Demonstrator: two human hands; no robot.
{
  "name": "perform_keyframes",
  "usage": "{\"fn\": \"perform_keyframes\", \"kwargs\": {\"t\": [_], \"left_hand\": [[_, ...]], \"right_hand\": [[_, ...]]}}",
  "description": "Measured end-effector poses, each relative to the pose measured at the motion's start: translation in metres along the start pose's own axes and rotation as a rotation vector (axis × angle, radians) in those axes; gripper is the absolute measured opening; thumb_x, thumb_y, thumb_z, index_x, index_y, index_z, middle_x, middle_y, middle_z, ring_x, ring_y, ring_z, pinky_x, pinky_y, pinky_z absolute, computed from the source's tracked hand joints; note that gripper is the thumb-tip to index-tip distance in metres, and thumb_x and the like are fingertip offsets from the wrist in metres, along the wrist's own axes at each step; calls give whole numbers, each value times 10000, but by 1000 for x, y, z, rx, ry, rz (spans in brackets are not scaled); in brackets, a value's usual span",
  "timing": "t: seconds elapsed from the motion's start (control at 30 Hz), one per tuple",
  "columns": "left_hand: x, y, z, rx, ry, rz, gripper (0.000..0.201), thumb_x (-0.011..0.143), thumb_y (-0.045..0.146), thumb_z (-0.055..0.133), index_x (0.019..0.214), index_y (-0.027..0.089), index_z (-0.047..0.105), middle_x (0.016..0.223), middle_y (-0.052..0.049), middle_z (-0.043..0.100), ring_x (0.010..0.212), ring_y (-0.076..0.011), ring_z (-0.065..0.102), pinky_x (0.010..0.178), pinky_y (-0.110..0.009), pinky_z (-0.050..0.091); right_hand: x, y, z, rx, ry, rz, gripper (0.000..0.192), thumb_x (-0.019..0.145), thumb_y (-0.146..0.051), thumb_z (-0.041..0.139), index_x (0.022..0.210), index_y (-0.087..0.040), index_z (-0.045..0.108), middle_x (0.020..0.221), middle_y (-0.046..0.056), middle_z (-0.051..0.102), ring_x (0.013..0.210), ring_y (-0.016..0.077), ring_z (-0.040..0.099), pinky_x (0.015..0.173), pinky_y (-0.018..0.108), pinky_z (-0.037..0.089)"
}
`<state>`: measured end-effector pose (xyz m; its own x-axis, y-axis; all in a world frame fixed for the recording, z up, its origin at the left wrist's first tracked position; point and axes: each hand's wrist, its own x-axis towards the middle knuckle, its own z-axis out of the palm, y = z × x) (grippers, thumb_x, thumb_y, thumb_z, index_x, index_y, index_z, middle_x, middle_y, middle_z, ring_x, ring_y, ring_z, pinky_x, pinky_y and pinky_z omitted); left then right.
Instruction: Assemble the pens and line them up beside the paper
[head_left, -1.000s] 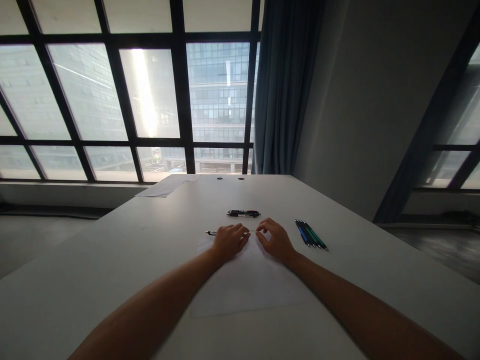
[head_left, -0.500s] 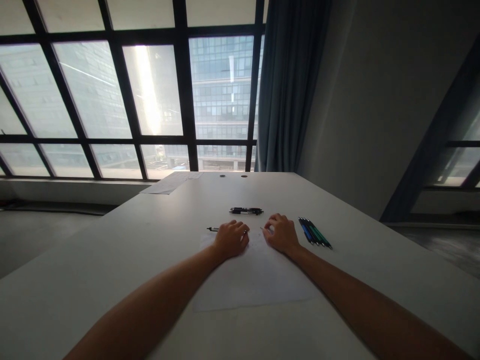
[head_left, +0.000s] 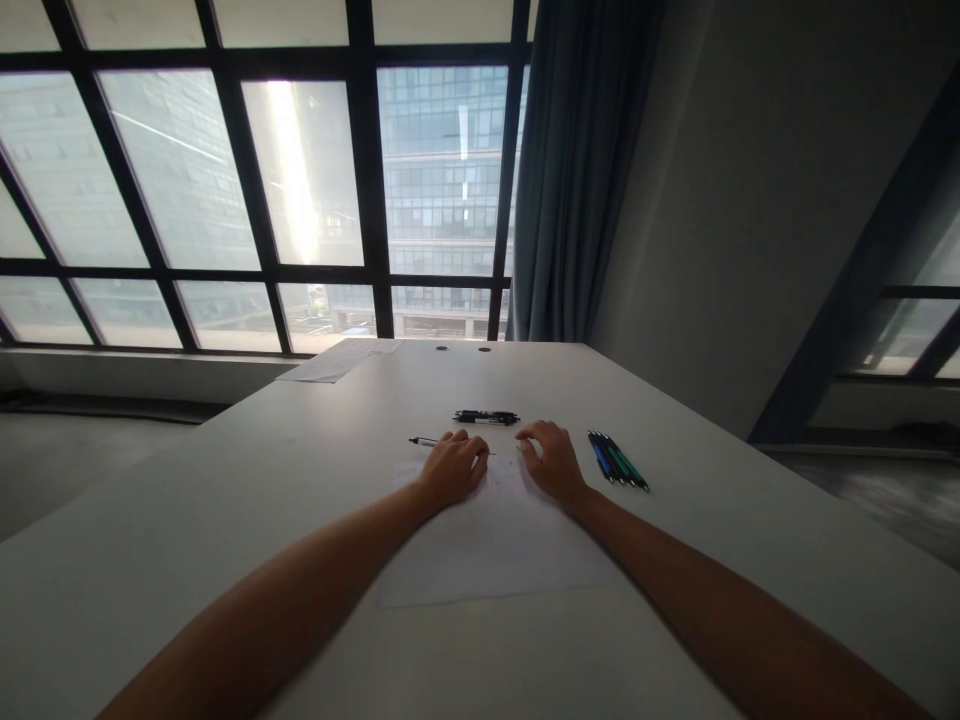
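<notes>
Evidently the fine work sits in the narrow gap between the two hands. The left hand (head_left: 454, 467) is curled around a pen (head_left: 422, 441), its dark and white end showing past the knuckles, while a thin reddish tip (head_left: 491, 455) pokes out by the thumb; the hand hides the stretch between, though both look like one pen. The right hand (head_left: 551, 462) is bent, thumb and forefinger near a small pale piece (head_left: 518, 447) — too small to tell whether they pinch it. Both hands are over the far edge of a sheet of paper (head_left: 495, 560) on the white table (head_left: 187, 520).

To handle such slim parts well, the left grip should be snug but light, the barrel lying level and its tip facing the right fingertips. Working straight along the pen's length, without sideways force, should spare that thin tip. Low over the paper is best — a dropped part would be easier to spot there, well apart from the black pens (head_left: 486, 417) and coloured pens (head_left: 619, 461).
</notes>
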<state>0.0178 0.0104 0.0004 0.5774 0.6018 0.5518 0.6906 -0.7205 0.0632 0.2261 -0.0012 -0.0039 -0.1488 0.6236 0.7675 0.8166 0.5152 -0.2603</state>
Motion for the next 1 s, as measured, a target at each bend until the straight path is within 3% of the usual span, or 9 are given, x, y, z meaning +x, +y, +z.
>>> {"fn": "perform_keyframes", "kwargs": {"t": [0.17,0.3,0.47,0.67,1.0], "left_hand": [[0,-1,0,2,18,-36,214,962,356,496,943,185,623,885,-67,678,878,-210,617,837,-352,448],[0,-4,0,4,29,-20,232,957,382,517,930,182,631,863,-66,663,844,-205,615,818,-346,454],[0,-7,4,-16,64,-5,210,948,375,537,910,188,625,860,-58,674,866,-212,611,822,-352,452],[0,-5,4,-26,82,-39,124,937,279,527,978,189,602,922,-65,685,910,-222,611,837,-364,455],[1,-2,1,14,80,-75,163,951,257,477,980,172,613,888,-75,686,900,-236,609,825,-383,447]], "right_hand": [[-2,-12,-2,96,-78,-166,88,848,-176,536,850,-182,624,886,52,654,903,214,567,836,356,355],[-2,-19,-4,114,-155,-205,73,873,-200,571,848,-189,639,898,58,661,906,212,567,846,361,359],[-2,-17,-1,93,-147,-176,51,855,-164,599,832,-191,636,891,53,661,889,214,565,828,362,362],[-3,-8,1,92,-36,-71,79,813,-116,597,799,-193,605,904,48,653,909,218,574,818,355,365],[-2,0,-1,110,36,75,51,811,-174,541,775,-194,570,839,27,627,796,184,558,784,330,351]]}}
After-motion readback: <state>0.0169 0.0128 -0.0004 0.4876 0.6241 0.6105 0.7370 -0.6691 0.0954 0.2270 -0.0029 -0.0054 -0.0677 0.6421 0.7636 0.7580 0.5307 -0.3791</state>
